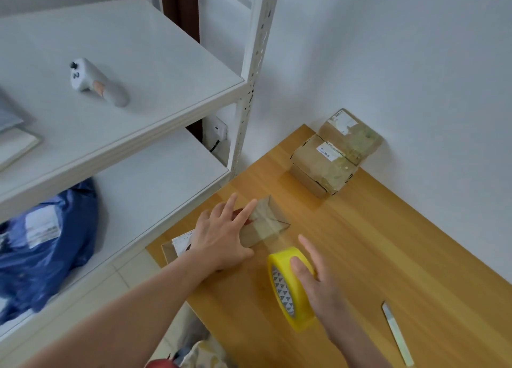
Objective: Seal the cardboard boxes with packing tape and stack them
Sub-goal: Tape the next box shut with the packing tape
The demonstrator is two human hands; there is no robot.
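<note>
Your left hand (pixel 221 237) lies flat, fingers straight, pressing on the small cardboard box (pixel 266 223) at the near left edge of the tabletop (pixel 388 257). Your right hand (pixel 315 281) grips the yellow tape roll (pixel 288 293) just beside the box. The thumb lies over the band and the index finger sticks out straight, but motion blur hides the other fingers. A clear strip of tape (pixel 273 234) runs taut from the roll up onto the box.

The box looks light and thin-walled, so it probably slides on the smooth wood when you pull the tape. Keep the flat palm bearing down on it as the anchor. The walls look likely to buckle under a squeeze, so press down on the lid and avoid pinching the sides. When you lift it, take it by two opposite faces near the bottom edges.

The roll is rigid and its band is smooth. Hold it through the core or across its width so it can turn. The stretched strip is thin and sticky and will likely fold onto itself if it goes slack.

Two taped boxes (pixel 332 157) sit stacked in the far corner against the wall, well apart from your hands. A blade (pixel 396 337) lies on the wood to your right.
</note>
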